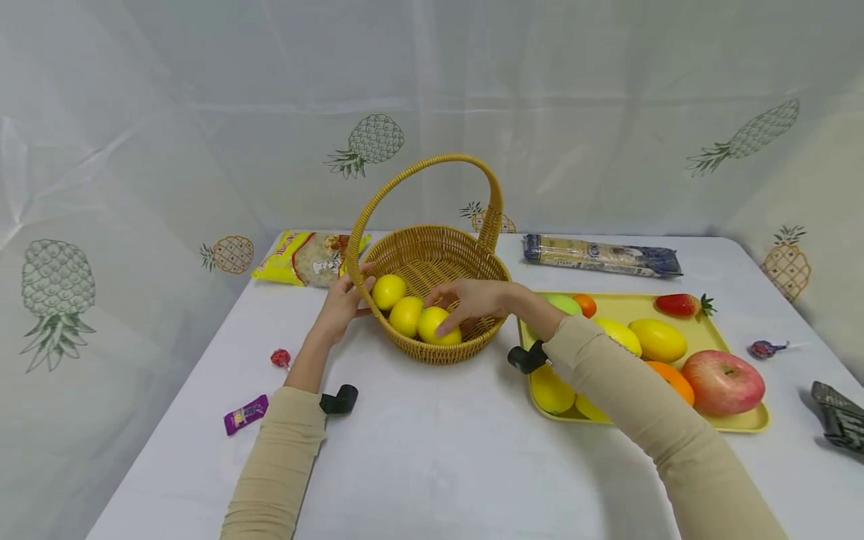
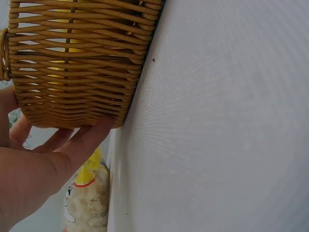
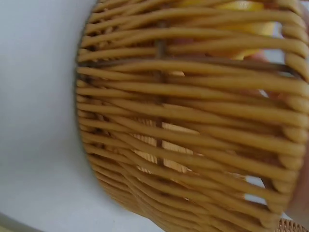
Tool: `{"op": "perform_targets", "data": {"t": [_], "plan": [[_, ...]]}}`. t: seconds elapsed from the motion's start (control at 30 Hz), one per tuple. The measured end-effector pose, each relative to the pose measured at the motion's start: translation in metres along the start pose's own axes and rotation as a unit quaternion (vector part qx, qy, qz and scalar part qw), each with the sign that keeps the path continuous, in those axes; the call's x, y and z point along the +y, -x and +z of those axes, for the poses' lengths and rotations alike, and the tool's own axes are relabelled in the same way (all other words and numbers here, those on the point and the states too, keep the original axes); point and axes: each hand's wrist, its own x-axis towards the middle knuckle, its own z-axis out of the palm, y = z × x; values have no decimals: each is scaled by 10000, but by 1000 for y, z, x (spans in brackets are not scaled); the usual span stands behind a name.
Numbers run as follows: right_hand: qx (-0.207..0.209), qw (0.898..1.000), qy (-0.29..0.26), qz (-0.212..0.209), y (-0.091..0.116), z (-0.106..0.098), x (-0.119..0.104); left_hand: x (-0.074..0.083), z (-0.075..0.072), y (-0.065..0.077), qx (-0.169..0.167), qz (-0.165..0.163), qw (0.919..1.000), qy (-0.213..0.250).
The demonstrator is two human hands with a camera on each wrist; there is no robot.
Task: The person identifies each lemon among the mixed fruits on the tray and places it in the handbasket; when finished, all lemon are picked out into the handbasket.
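Observation:
A wicker basket (image 1: 432, 352) with a tall arched handle stands on the white table. Three yellow lemons lie along its near left side: a far lemon (image 1: 389, 291), a middle lemon (image 1: 406, 316) and a near lemon (image 1: 432, 330). My right hand (image 1: 472, 298) reaches over the rim and holds the near lemon between thumb and fingers. In the right wrist view the basket wall (image 3: 193, 111) mostly screens that hand. At the basket's left side my left hand (image 1: 340, 306) rests spread fingers (image 2: 91, 137) against the outer weave, under the foot of the handle.
Right of the basket, a yellow tray (image 1: 749, 420) bears an apple (image 1: 722, 382), a strawberry (image 1: 678, 304), a lemon (image 1: 658, 340) and other fruit. Behind lie a yellow snack bag (image 1: 310, 259) and a long packet (image 1: 601, 255). Wrapped sweets, including a purple one (image 1: 246, 415), lie left.

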Motion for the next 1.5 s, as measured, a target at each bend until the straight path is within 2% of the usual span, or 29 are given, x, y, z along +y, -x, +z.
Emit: {"op": "perform_targets", "data": {"t": [0.23,0.4,0.57,0.73,0.9,1.13,1.3,1.5], "plan": [[246,9996,-18,155,-8,12,6,0,-1,1,18,-23,9999,-103],[353,9976,-538,260,-9,16,4,-1,-1,0,17,-48,9999,-99],[220,9920,-1214,272,-2,6,4,-1,-1,0,-20,-25,10000,-73],[34,9887,-1498,84,13,-14,6,0,0,0,-1,-23,9999,-123],[176,9851,-1700,-174,38,-41,12,0,0,0,8,24,9998,-175],[928,9812,-1684,-172,96,-81,30,1,1,1,-11,43,9999,-164],[1436,9764,-1613,-72,140,-103,61,3,2,2,-27,30,9998,-193],[1455,9807,-1278,260,183,-116,108,3,1,2,-19,46,9997,-230]]}}
